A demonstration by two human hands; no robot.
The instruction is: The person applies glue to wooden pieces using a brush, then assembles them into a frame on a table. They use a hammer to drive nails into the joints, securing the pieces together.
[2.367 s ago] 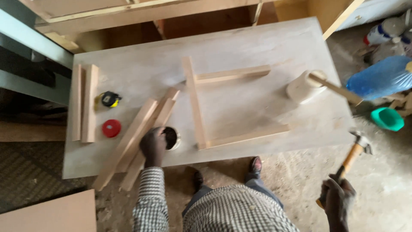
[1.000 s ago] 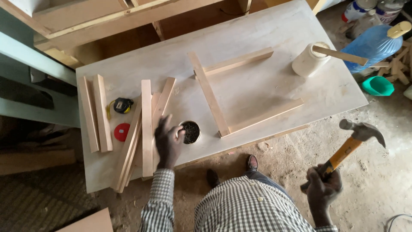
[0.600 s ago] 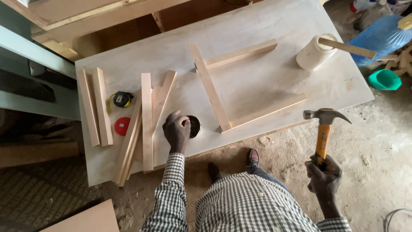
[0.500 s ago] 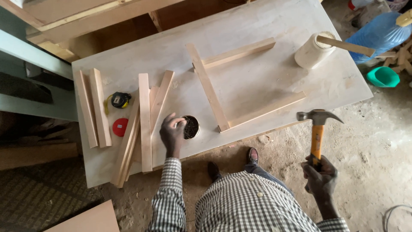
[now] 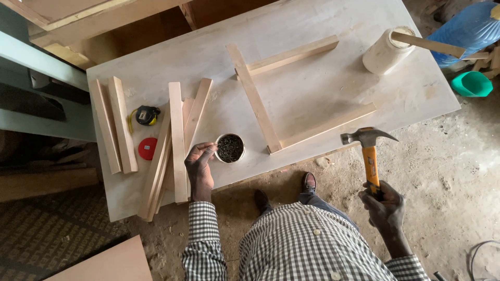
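At worktop (image 5: 312, 93) edge, left hand (image 5: 199, 165) rests fingertips on the tin of nails (image 5: 230, 148), w/ grip loose, handy for picking. Right hand (image 5: 384, 204) is clenched on hammer (image 5: 369, 151), head up (clear of the wood frame (image 5: 260, 109)).

Tape measure (image 5: 147, 115) beside red disc (image 5: 147, 149); white tub (image 5: 386, 50) with stick; green bowl (image 5: 472, 84) on floor.

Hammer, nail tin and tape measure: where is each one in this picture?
Hammer (image 5: 369, 151): head view, upper part of the yellow handle.
Nail tin (image 5: 230, 148): head view, the dark nails inside.
Tape measure (image 5: 147, 115): head view, middle of its black and yellow case.
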